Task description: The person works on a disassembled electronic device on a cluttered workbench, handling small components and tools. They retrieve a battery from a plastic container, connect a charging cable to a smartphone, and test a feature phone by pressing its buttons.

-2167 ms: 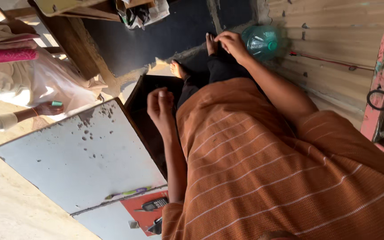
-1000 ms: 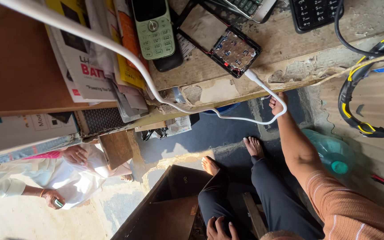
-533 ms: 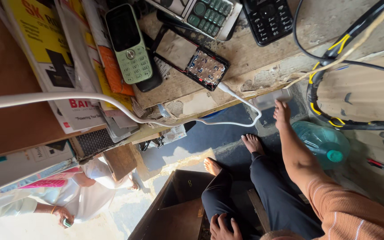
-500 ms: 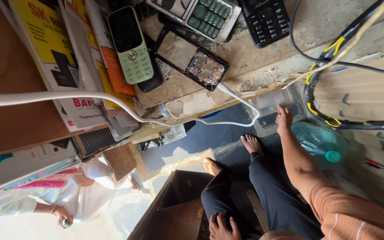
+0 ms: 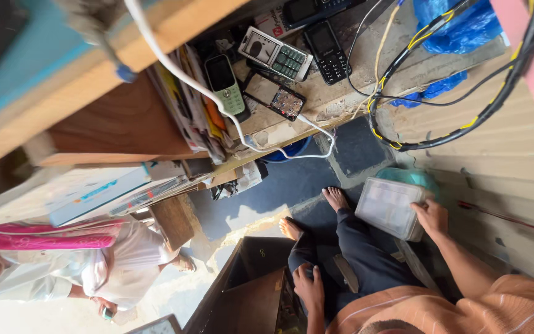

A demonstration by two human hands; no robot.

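Right hand [image 5: 431, 216] grips one end of a clear plastic box [image 5: 389, 207], fingers curled over its edge; the box is held above the floor just beside the right foot [image 5: 336, 199] and in front of a teal container [image 5: 412, 178]. Left hand [image 5: 308, 287] rests on the left knee, fingers closed over the dark trouser leg. Wooden workbench [image 5: 341, 102] spans the upper field and carries, in descending size: a looped bundle of black and yellow cables [image 5: 403, 93], a stack of papers [image 5: 186, 111], a white cable [image 5: 217, 102] trailing over the bench edge, a silver keypad phone [image 5: 275, 54], a black keypad phone [image 5: 327, 53], a green keypad phone [image 5: 225, 83] and an opened phone [image 5: 275, 99] showing its circuit board. Lower left: another person in white [image 5: 118, 272], crouched.
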